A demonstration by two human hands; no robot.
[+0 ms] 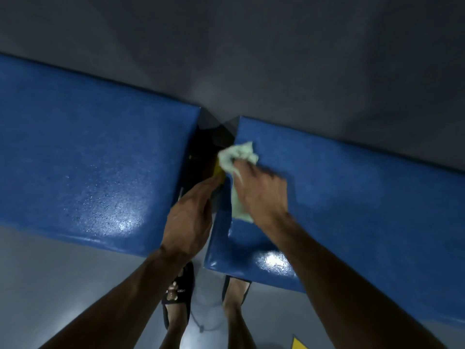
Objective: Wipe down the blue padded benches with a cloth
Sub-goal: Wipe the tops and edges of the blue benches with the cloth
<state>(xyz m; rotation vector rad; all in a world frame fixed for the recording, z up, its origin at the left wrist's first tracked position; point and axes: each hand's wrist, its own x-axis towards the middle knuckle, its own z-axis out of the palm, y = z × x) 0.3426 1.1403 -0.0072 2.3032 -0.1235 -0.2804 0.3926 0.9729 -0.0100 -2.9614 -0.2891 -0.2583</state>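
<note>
Two blue padded benches stand side by side against a grey wall, the left bench (83, 159) and the right bench (352, 202), with a dark gap between them. My right hand (261, 195) presses a pale green cloth (237, 157) onto the near left corner of the right bench. The cloth bunches out beyond my fingers and hangs under my palm. My left hand (188, 217) reaches into the gap, fingers pointing forward at a yellow object (218, 171) that I only partly see. Whether the fingers hold it is hidden.
The grey wall (251, 59) runs behind both benches. Below me lies a grey floor (63, 285) with my two feet in black sandals (180, 293). A yellow floor marking (299, 345) shows at the bottom edge.
</note>
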